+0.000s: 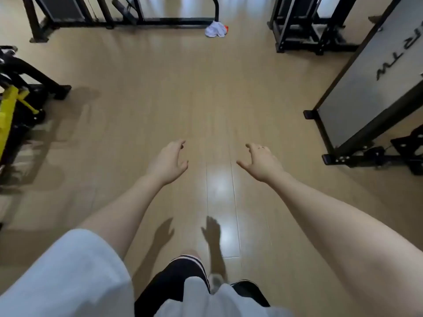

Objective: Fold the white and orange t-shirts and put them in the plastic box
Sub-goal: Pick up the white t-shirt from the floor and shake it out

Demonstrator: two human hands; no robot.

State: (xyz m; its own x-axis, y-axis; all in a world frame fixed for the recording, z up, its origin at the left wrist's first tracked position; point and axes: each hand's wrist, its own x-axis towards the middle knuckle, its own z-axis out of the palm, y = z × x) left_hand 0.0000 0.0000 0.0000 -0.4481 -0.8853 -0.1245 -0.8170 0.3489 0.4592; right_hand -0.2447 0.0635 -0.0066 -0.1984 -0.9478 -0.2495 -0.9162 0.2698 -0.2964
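A crumpled white t-shirt [214,29] lies on the wooden floor far ahead, at the foot of a black machine frame. A bit of orange cloth [226,27] peeks out at its right edge. Both arms stretch forward over bare floor. My left hand [169,161] and my right hand [261,161] hang in the air with loosely curled fingers and hold nothing. They are far from the clothes. No plastic box is in view.
Black gym machine frames [128,17] line the far side, with another frame [304,24] at the back right. A grey panel on a black stand [370,88] runs along the right. A yellow and black machine [16,104] sits at the left.
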